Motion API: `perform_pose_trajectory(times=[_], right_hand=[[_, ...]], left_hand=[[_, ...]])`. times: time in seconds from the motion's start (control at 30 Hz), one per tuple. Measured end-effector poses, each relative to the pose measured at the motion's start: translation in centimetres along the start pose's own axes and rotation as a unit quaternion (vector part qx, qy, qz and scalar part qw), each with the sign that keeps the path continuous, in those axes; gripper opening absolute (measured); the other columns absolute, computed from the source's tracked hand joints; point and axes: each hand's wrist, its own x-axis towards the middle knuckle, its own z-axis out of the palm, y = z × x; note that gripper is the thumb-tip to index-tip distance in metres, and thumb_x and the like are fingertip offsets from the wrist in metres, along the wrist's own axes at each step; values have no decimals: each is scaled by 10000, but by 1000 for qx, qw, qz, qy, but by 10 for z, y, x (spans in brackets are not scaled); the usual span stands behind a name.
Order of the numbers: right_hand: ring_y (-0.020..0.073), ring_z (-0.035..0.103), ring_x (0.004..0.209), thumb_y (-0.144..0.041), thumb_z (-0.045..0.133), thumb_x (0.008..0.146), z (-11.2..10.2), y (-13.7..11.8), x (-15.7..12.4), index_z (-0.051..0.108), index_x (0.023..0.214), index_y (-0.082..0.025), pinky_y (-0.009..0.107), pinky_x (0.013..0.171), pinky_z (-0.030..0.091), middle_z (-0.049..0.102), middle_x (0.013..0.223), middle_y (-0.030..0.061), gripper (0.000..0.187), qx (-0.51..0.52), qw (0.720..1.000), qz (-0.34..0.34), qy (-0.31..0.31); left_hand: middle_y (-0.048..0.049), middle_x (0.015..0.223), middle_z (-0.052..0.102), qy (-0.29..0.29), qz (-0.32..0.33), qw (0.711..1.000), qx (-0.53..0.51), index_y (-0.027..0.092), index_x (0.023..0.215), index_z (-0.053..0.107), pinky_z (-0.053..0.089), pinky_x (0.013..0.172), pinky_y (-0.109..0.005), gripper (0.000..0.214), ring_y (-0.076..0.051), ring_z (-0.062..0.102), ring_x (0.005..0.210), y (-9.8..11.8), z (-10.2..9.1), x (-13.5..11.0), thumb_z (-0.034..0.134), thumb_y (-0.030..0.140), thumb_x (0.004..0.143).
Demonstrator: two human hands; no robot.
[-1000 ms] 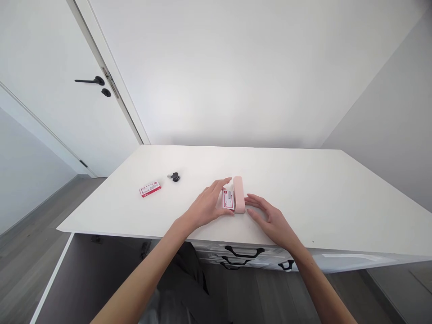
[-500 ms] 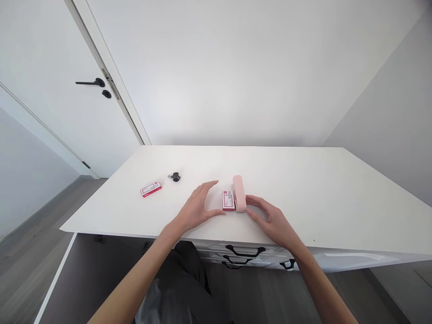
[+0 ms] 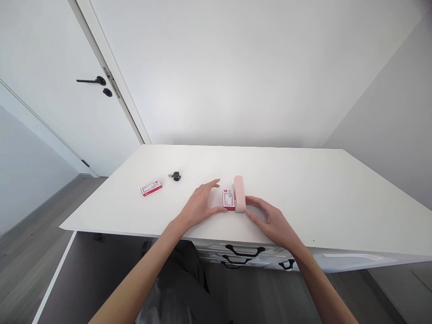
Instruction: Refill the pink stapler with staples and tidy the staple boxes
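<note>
A pink stapler (image 3: pixel 240 194) stands lengthwise on the white tabletop. Flush against its left side lies a small red-and-white box (image 3: pixel 228 198), which looks like a staple box. My left hand (image 3: pixel 197 204) is left of this box, fingers and thumb spread apart, the thumb tip at the box's near corner. On the stapler's right side, my right hand (image 3: pixel 268 218) rests with curved, parted fingers; the fingertips and thumb meet or nearly meet its edge without wrapping round it.
Further left on the white tabletop (image 3: pixel 303 193) lie a second red-and-white box (image 3: pixel 151 188) and a small black item with a metal end (image 3: pixel 174 176), perhaps a staple remover. Black-handled drawers (image 3: pixel 245 250) sit below the front edge. A wall (image 3: pixel 236 81) rises behind.
My left hand has shifted slightly right, its thumb closer to the box's near corner. The right hand and stapler are almost unchanged; the view has tilted a little.
</note>
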Motion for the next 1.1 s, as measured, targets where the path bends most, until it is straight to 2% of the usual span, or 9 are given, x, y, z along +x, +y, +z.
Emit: perform_pose_trajectory(times=[0.1,0.2,0.37,0.5,0.57,0.67,0.77,0.97,1.1], right_hand=[[282,578,1407,-435,568,1020,0,-1,0,588,1448,-329,517,1210,454,642,1492,39,441,0,1000,1,1],[288,581,1404,-444,567,1020,0,-1,0,593,1445,-327,520,1203,461,646,1487,44,442,0,1000,2,4],[284,589,1398,-457,567,1021,0,0,-1,602,1430,-324,519,1205,461,657,1473,43,431,5,1000,9,8],[281,600,1389,-468,570,1019,1,0,-1,611,1424,-331,507,1194,478,670,1459,38,430,10,1000,10,14],[279,601,1391,-474,572,1017,1,-1,-1,614,1422,-338,502,1197,476,672,1457,33,429,12,1000,11,14],[281,597,1395,-475,568,1019,1,-1,-2,610,1426,-337,515,1206,464,670,1460,34,432,11,1000,20,13],[284,591,1402,-472,562,1023,1,-1,-2,602,1432,-336,529,1214,452,665,1467,36,433,7,1000,26,12],[288,592,1399,-476,565,1021,1,0,-2,601,1432,-332,523,1206,461,664,1467,38,437,-2,1000,24,14],[291,593,1398,-483,564,1021,1,0,-2,606,1431,-321,525,1206,461,663,1470,48,443,-4,1000,19,13]], left_hand=[[-86,1533,561,3,6,1000,9,321,1590,354,409,1196,-533,920,-341,475,1455,-4,-2,-3,777,634,835],[-91,1562,528,34,10,999,35,313,1559,387,416,1198,-521,786,-324,467,1465,-15,-8,-11,693,631,908],[-122,1505,558,160,-5,976,146,247,1452,487,380,1221,-525,511,-308,477,1437,-50,-30,-34,551,499,1012],[-185,1567,472,235,-112,938,229,195,1419,528,349,1222,-582,523,-372,396,1487,-78,-54,-59,527,497,993],[-207,1642,385,224,-179,924,252,168,1458,510,303,1235,-624,599,-408,306,1542,-90,-64,-71,491,545,993],[-200,1667,380,173,-233,920,261,153,1521,470,252,1245,-658,674,-428,268,1564,-101,-71,-85,406,589,1011],[-188,1636,428,145,-205,928,274,172,1539,474,293,1224,-647,670,-423,330,1524,-94,-69,-94,372,588,1023],[-155,1403,554,92,-90,965,228,280,1501,545,459,1104,-584,581,-376,474,1358,-47,-50,-100,490,580,1007],[-135,1481,490,95,-86,980,152,298,1495,524,477,1106,-554,575,-353,462,1388,-38,-40,-91,568,560,984]])
